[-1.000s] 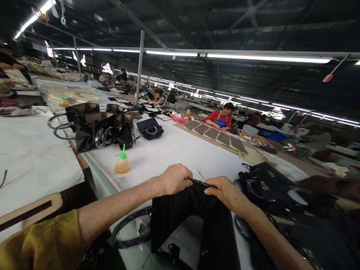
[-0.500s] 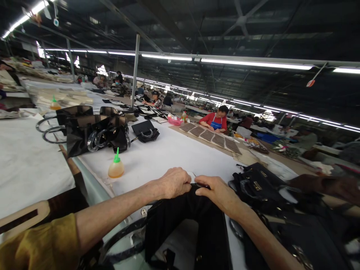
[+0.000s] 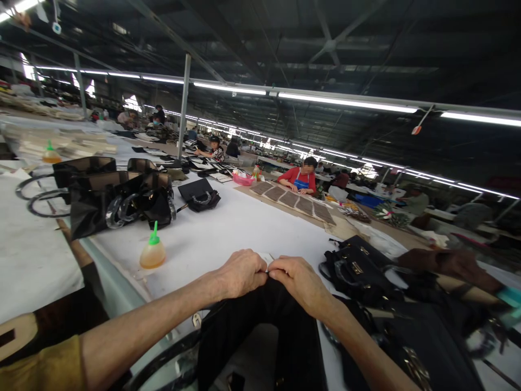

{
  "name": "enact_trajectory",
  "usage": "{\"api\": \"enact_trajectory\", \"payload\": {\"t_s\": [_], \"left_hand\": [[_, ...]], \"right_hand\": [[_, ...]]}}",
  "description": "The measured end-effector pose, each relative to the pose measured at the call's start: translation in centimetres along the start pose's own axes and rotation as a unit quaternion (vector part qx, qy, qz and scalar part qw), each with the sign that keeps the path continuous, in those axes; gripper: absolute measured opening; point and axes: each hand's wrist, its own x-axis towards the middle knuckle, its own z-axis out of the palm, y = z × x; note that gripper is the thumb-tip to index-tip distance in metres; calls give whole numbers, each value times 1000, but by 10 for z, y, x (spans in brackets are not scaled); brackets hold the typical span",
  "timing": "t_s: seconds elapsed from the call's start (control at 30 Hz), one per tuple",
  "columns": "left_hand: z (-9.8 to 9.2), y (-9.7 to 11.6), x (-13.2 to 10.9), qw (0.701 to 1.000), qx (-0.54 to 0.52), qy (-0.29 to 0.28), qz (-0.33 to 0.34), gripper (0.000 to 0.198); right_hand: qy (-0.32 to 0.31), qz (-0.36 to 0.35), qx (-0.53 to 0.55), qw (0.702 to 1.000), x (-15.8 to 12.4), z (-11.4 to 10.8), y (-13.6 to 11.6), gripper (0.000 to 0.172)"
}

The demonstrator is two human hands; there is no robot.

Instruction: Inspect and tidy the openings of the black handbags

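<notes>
1. Two hands are set together on the top edge of a black bag; the left hand and right hand are both clenched on it.
2. The edge is pinched from both sides, seemingly so that it is kept taut.
3. The bag is draped below the grip, toward the body.
4. A glue bottle is stood left of the grip, and a handbag is laid just right of it.

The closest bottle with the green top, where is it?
Head view, left side: the bottle stands on the white table, between the left hand and the glossy black bags behind.
</notes>
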Motion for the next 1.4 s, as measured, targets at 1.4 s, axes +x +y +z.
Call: {"api": "enact_trajectory", "payload": {"t_s": [1.4], "left_hand": [[-2, -3, -4, 1000, 2, 6, 1, 24]], "right_hand": [[-21, 35, -195, 980, -3, 7, 8, 13]]}}
